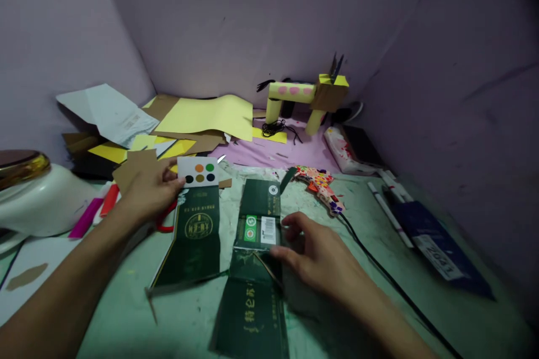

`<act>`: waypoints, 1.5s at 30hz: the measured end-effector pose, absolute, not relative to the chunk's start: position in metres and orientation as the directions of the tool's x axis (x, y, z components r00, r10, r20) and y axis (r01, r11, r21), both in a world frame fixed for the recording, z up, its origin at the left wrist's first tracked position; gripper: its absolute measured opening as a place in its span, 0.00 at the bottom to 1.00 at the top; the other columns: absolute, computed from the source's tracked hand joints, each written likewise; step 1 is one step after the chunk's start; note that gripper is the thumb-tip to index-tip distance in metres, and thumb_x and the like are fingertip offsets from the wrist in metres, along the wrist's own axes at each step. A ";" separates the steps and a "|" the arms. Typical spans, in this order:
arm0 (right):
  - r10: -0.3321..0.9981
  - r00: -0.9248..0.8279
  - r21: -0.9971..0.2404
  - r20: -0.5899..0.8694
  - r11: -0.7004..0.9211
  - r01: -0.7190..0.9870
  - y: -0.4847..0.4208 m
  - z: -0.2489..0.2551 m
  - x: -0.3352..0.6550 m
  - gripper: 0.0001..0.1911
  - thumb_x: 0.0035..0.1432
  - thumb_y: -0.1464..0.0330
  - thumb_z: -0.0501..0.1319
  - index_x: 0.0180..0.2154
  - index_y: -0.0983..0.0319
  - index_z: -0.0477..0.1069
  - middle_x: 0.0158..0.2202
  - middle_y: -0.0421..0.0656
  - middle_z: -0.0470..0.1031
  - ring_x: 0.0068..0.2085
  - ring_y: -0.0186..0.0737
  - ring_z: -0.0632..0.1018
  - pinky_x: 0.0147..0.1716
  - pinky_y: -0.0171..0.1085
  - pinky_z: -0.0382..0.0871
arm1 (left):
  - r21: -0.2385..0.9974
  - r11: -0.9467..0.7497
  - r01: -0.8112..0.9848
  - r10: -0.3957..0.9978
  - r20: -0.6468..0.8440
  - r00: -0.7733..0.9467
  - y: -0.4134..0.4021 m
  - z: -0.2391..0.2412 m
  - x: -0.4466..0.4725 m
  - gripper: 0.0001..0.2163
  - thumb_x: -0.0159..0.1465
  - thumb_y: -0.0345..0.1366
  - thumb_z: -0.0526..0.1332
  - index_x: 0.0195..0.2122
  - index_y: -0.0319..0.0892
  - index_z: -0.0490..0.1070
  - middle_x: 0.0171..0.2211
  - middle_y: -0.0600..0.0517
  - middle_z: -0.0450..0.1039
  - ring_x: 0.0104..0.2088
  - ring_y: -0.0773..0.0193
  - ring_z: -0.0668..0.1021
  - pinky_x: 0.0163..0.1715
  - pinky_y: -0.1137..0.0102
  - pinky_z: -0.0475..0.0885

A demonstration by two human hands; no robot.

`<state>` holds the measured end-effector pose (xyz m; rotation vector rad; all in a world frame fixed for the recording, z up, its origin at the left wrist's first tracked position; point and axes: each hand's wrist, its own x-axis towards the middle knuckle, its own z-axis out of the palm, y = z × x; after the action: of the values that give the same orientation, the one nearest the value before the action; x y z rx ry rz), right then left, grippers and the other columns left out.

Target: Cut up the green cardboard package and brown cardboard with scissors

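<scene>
A flattened dark green carton [248, 269] with gold print lies unfolded on the green work surface [379, 269] in front of me. My left hand [147, 190] grips the carton's left panel [196, 235] near its white flap with coloured dots [199, 171]. My right hand [320, 258] rests on the right side of the carton, fingers curled and pressing near the barcode label [268, 230]. Red scissor handles [166, 219] show just under my left hand.
Yellow and brown card sheets [202, 118] lie at the back left. A card animal model [307, 95] stands at the back. A patterned glue gun [322, 185] with black cable, white pens [389, 210], a dark blue sleeve [438, 247] lie right. A white appliance [37, 196] sits left.
</scene>
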<state>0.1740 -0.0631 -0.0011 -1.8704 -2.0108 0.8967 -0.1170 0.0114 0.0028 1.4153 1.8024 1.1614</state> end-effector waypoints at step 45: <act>0.944 -0.155 -0.877 -0.292 -0.329 -0.351 -0.020 0.013 0.200 0.19 0.38 0.65 0.71 0.36 0.60 0.74 0.26 0.39 0.76 0.22 0.34 0.72 0.22 0.33 0.63 | 0.242 0.289 0.926 0.952 0.027 -0.304 -0.010 0.007 -0.097 0.17 0.58 0.50 0.53 0.34 0.44 0.73 0.33 0.37 0.75 0.36 0.34 0.75 0.26 0.58 0.62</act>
<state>0.1998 -0.0204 0.0125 -1.0886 -0.8153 1.6703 -0.0973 -0.0103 0.0067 1.7746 2.4221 0.3215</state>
